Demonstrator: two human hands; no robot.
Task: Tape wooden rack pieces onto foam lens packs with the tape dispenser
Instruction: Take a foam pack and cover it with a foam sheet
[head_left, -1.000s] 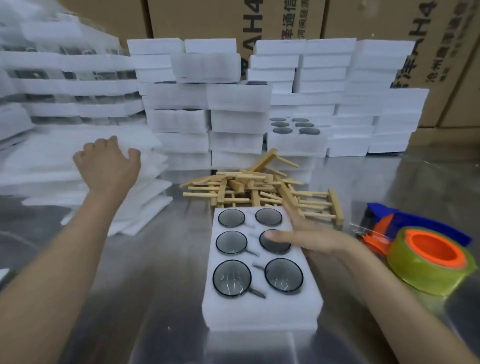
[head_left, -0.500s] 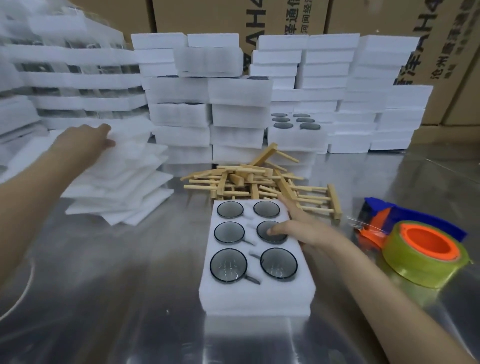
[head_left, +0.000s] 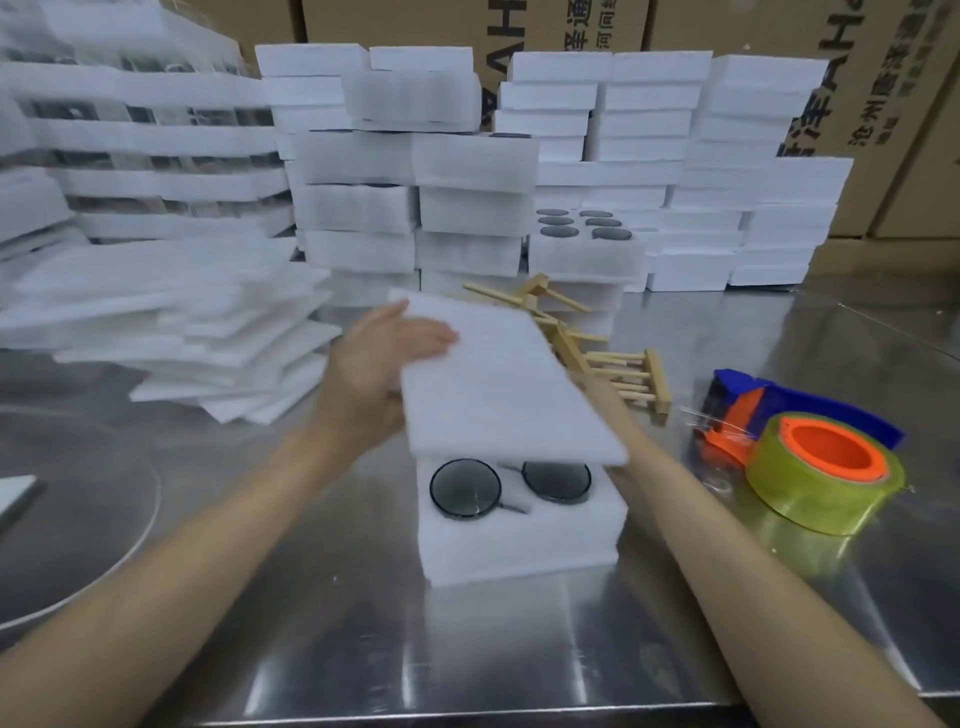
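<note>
While the foam lens pack (head_left: 519, 540) lies flat at the middle of the tabletop (head_left: 311, 597), its two nearest lenses (head_left: 465, 488) uncovered, a foam sheet (head_left: 498, 384) hangs tilted over its far part. The left hand (head_left: 379, 364) pinches the sheet's left edge, thumb on top. The right hand is hidden under the sheet, so I cannot tell how its fingers lie. To my judgement, the sheet should be squared to the pack's edges and pressed flat before any wood goes on. Wooden rack pieces (head_left: 623, 369) lie piled just behind, with the tape dispenser (head_left: 810, 457) to the right.
</note>
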